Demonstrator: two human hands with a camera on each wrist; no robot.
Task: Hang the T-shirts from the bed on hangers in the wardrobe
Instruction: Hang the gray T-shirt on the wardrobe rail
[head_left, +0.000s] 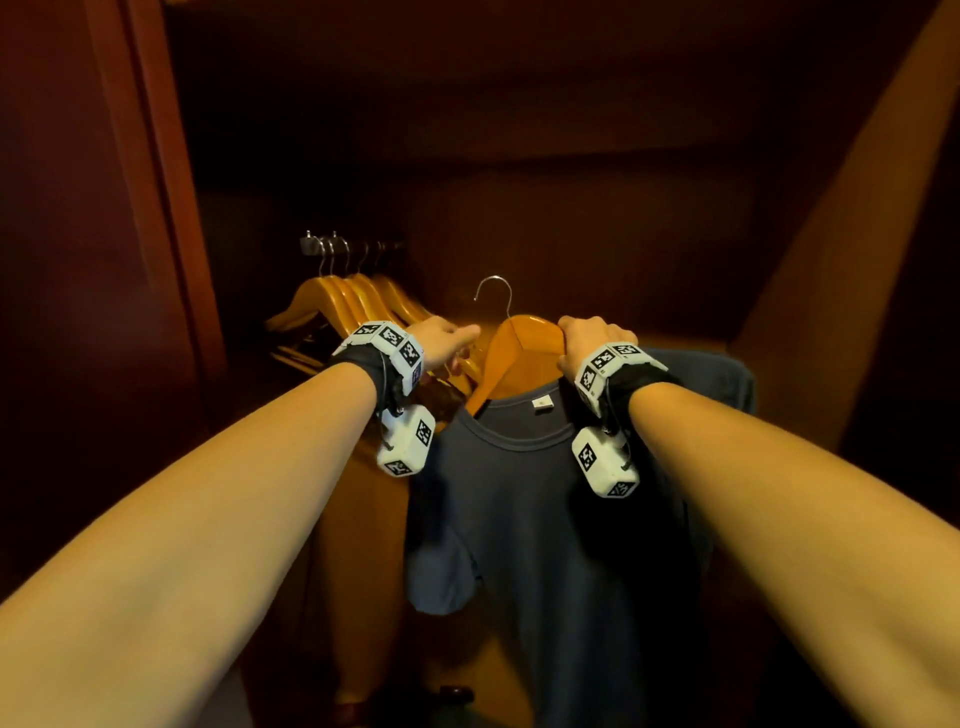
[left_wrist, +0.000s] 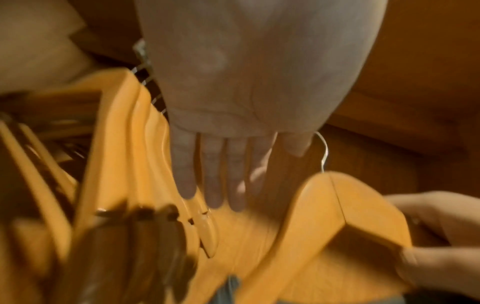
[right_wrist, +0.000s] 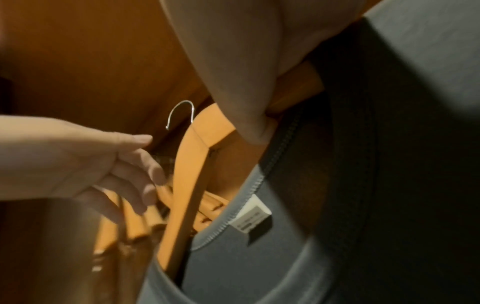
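Note:
A dark blue T-shirt (head_left: 524, 519) hangs on a wooden hanger (head_left: 519, 348) inside the wardrobe. My right hand (head_left: 592, 338) grips the right side of the hanger's top, and the metal hook (head_left: 493, 291) stands free in the air. In the right wrist view the T-shirt (right_wrist: 259, 267) shows its collar with a white label (right_wrist: 254, 216) under the hanger (right_wrist: 192, 174). My left hand (head_left: 452, 345) reaches left of the hanger with straight fingers. In the left wrist view its fingers (left_wrist: 213, 174) lie against the row of empty wooden hangers (left_wrist: 145, 144).
Several empty wooden hangers (head_left: 353, 301) hang on a short rail (head_left: 317, 244) at the back left. The dark wardrobe back wall (head_left: 571, 234) is behind, a door edge (head_left: 156, 182) stands left and a side panel (head_left: 857, 234) right. Something dark lies on the floor (head_left: 457, 693).

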